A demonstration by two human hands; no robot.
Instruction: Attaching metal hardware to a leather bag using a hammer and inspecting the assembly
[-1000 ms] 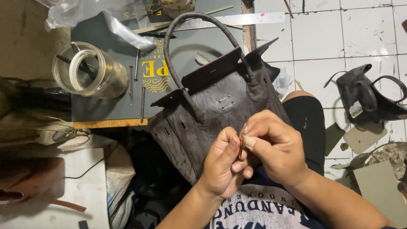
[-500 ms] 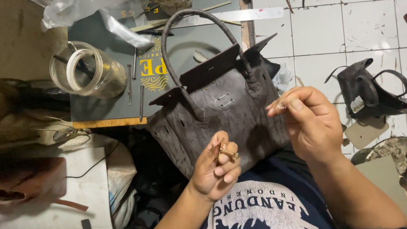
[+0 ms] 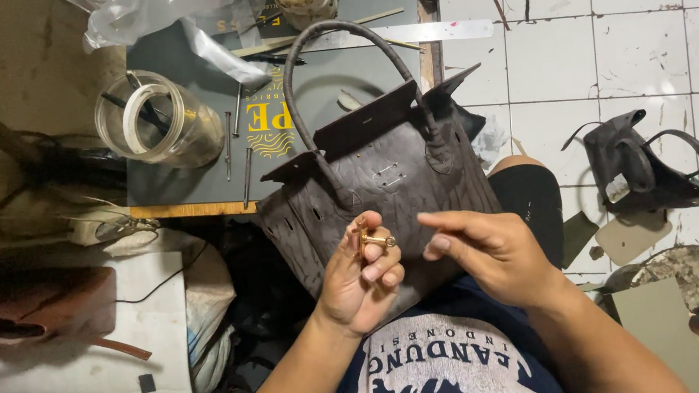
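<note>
Brass-coloured metal glints in the left hand, whose fingertips are pinched together on a small fitting. At three o'clock of it, close by but apart, the right hand hovers with fingers loosely spread, gripping nothing. Both sit over a dark brown textured handbag lying on the person's lap, its handle arching toward twelve o'clock. At ten o'clock a clear jar rests on a dark mat. At three o'clock, a smaller black bag piece lies on the tiled floor.
</note>
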